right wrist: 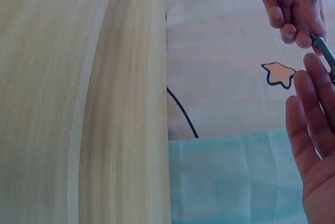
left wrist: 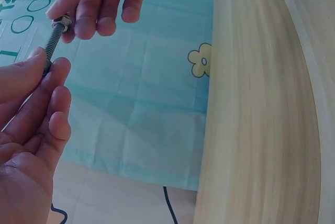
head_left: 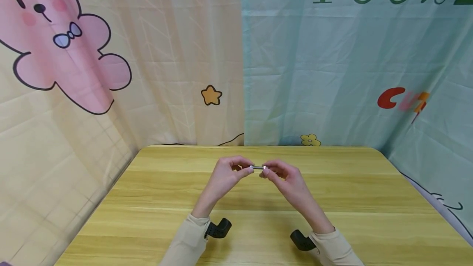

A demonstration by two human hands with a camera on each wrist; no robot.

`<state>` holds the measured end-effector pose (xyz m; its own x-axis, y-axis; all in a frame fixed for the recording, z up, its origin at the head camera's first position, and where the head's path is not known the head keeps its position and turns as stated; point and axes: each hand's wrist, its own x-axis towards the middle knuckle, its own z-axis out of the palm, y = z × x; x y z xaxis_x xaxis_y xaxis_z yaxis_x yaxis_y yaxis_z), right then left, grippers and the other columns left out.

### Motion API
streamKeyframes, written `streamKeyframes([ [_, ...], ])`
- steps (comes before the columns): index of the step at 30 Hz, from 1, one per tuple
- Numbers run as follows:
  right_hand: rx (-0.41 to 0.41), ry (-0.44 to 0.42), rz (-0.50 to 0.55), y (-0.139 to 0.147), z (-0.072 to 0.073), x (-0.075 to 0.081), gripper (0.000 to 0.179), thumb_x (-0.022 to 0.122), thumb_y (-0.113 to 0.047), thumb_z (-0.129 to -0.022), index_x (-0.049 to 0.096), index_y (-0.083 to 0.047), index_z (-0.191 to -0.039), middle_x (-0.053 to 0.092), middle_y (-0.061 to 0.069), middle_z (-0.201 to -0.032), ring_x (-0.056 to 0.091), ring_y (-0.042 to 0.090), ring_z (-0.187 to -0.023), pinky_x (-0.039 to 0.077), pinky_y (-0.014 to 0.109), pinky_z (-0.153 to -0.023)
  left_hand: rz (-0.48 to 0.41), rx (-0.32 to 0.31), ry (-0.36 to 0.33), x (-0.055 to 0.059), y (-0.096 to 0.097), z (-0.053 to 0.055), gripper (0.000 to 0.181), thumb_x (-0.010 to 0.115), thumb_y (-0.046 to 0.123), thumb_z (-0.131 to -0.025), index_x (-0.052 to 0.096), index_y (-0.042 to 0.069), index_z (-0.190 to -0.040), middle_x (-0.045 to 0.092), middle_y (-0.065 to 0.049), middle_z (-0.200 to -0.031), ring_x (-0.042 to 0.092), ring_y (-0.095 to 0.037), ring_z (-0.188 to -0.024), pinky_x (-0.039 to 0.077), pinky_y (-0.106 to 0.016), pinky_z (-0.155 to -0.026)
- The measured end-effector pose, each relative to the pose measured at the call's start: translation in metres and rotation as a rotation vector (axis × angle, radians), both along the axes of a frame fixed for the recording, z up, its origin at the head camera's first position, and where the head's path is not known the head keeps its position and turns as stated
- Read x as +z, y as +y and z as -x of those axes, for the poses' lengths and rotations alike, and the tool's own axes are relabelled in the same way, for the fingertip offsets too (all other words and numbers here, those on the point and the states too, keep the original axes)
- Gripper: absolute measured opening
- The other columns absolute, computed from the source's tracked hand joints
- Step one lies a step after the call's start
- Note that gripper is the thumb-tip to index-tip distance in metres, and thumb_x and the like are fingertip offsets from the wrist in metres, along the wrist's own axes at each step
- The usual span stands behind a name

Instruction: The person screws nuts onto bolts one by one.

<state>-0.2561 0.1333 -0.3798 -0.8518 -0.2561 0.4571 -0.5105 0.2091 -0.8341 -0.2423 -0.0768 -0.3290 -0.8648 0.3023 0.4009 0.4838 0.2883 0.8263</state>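
A threaded metal bolt (head_left: pixel 258 167) is held between both hands above the table, lying roughly level in the head view. My left hand (head_left: pixel 228 173) pinches the bolt's head end between thumb and index finger, partly covering it. At the opposite end, a shiny metal nut (left wrist: pixel 63 21) shows in the left wrist view. The thumb and index finger of my right hand (head_left: pixel 286 177) pinch that nut, while the other fingers stay off it. Bare grey thread is visible between the two hands. In the right wrist view the nut end is mostly cut off at the frame edge.
Beneath the hands lies a wood-grain table (head_left: pixel 258 204), its far edge close to hanging printed curtains (head_left: pixel 314 65). A black wrist device (head_left: pixel 219 229) sits on the left wrist and another black device (head_left: pixel 302 240) on the right.
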Motion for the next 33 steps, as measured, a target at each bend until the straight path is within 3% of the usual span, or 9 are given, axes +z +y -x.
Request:
streamKeyframes([
  [6,-0.015,-0.059,-0.029,-0.0007,0.0012,0.0003,0.024,0.058,-0.034,-0.100,0.070,-0.014,-0.103,0.072,0.001,-0.092,0.067,0.030,-0.092,0.053,0.042,-0.081,0.005,0.007,-0.005,-0.0005,0.0001,0.0006,0.009,0.070,0.005,-0.091,0.074,0.003,-0.098,0.071,-0.007,-0.093,0.061,-0.027,-0.080,0.045,-0.030,-0.065],
  [10,0.000,-0.055,-0.026,0.0002,0.0030,0.0000,0.028,0.057,-0.033,-0.101,0.065,-0.015,-0.121,0.069,0.004,-0.109,0.064,0.025,-0.102,0.053,0.038,-0.083,0.008,0.020,-0.011,-0.0005,-0.0005,0.0017,0.009,0.070,0.006,-0.091,0.075,0.004,-0.098,0.071,-0.006,-0.093,0.060,-0.026,-0.080,0.046,-0.030,-0.066],
  [14,-0.006,0.020,-0.029,0.0012,0.0039,0.0006,0.034,0.064,-0.022,-0.098,0.058,-0.020,-0.131,0.064,0.001,-0.119,0.059,0.019,-0.107,0.052,0.035,-0.086,0.008,0.014,-0.009,0.0004,-0.0005,0.0022,0.010,0.070,0.005,-0.091,0.075,0.003,-0.099,0.071,-0.007,-0.093,0.060,-0.027,-0.080,0.046,-0.030,-0.066],
  [18,-0.001,0.075,-0.007,0.0017,0.0038,0.0003,0.033,0.068,-0.012,-0.094,0.058,-0.018,-0.125,0.064,0.001,-0.115,0.060,0.020,-0.104,0.052,0.033,-0.085,0.009,0.006,-0.013,0.0013,-0.0006,0.0019,0.010,0.070,0.006,-0.091,0.075,0.003,-0.099,0.071,-0.008,-0.094,0.060,-0.027,-0.081,0.045,-0.030,-0.066],
  [24,-0.010,0.049,-0.010,0.0000,0.0006,0.0033,0.025,0.067,-0.005,-0.093,0.062,-0.009,-0.117,0.065,0.005,-0.110,0.062,0.023,-0.102,0.052,0.034,-0.085,0.006,0.005,-0.018,0.0020,-0.0003,0.0010,0.010,0.071,0.007,-0.091,0.075,0.003,-0.099,0.071,-0.007,-0.094,0.061,-0.025,-0.081,0.045,-0.030,-0.066],
  [33,-0.062,-0.013,-0.011,0.0002,0.0010,0.0000,0.016,0.066,-0.028,-0.096,0.069,-0.014,-0.103,0.070,0.000,-0.094,0.066,0.026,-0.090,0.053,0.037,-0.080,-0.002,0.006,-0.024,0.0018,0.0009,-0.0008,0.009,0.071,0.005,-0.090,0.075,0.003,-0.097,0.071,-0.006,-0.092,0.060,-0.026,-0.079,0.044,-0.028,-0.064],
])
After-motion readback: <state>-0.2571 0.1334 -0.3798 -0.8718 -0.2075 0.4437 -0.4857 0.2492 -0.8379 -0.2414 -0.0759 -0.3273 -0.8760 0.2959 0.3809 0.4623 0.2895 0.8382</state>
